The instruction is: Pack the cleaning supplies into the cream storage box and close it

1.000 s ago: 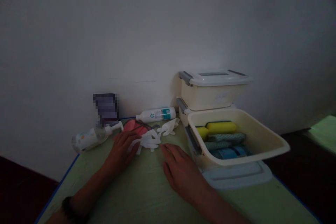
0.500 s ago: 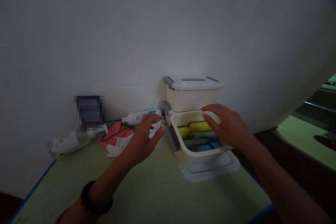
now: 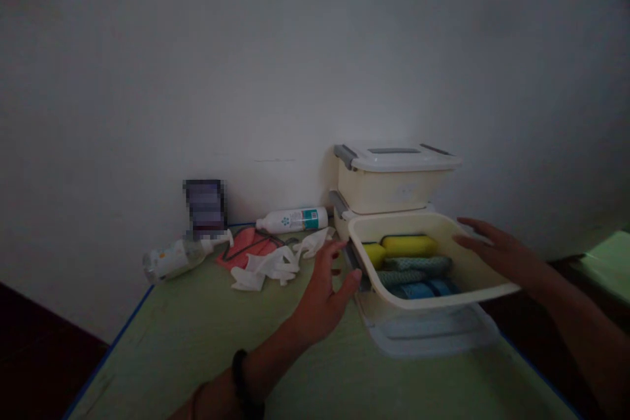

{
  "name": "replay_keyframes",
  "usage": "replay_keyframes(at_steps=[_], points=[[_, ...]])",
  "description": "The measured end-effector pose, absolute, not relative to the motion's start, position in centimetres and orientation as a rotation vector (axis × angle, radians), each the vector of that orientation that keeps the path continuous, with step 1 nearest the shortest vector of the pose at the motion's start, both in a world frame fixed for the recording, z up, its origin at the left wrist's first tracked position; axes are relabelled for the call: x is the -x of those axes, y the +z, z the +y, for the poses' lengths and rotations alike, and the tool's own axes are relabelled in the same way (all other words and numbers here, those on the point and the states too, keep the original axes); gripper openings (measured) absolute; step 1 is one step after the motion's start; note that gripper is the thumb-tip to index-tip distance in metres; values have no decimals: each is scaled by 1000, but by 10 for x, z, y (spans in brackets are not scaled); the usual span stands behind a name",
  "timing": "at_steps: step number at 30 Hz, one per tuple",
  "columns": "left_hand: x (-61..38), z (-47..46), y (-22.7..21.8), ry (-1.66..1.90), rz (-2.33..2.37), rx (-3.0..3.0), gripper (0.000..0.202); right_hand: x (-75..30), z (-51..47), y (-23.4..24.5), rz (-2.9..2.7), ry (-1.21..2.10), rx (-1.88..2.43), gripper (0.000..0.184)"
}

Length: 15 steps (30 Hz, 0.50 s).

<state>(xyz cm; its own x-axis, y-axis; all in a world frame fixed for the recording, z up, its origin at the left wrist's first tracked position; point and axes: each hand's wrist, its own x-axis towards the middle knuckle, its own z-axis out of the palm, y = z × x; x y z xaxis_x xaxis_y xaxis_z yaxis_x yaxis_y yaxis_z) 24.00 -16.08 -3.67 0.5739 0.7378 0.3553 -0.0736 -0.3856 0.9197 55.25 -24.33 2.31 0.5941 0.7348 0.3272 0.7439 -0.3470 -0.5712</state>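
An open cream storage box [image 3: 492,269] holds rolled cloths: yellow rolls [image 3: 408,247] at the back, grey-green rolls [image 3: 418,264] in the middle and a blue roll [image 3: 426,289] in front. My left hand [image 3: 327,295] is beside the box's left wall, thumb and fingers apart, holding nothing. At the right rim is my right hand [image 3: 502,252], its fingers stretched out and empty; whether it touches the rim I cannot tell. A whitish lid [image 3: 438,335] lies on the table under the box's front edge.
Behind stands a closed cream box [image 3: 378,187] with grey clips, against the wall. To the left lie a white bottle [image 3: 295,219], white gloves [image 3: 268,267], a red cloth-like item [image 3: 251,248] and a clear pump bottle [image 3: 172,259]. A pixelated dark object [image 3: 205,207] leans there.
The view has turned left, so everything sits further right. My right hand has moved from over the cloths to the box's right rim. My left hand is now closer to the box's left wall.
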Motion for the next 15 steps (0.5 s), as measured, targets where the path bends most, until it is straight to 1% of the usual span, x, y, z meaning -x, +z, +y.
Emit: replay_keyframes(at_steps=[3,6,11,15], points=[[-244,-164,-36,939,511,-1643,43,-551,-245,24,-962,335,2140,52],[-248,-164,-36,913,463,-1507,43,-548,-247,25,-786,525,2090,63],[-251,-161,-31,779,356,-1202,50,-540,-253,28,-706,757,1917,63],[-242,-160,-17,777,341,-1157,55,-530,-261,39,-617,976,1727,58]])
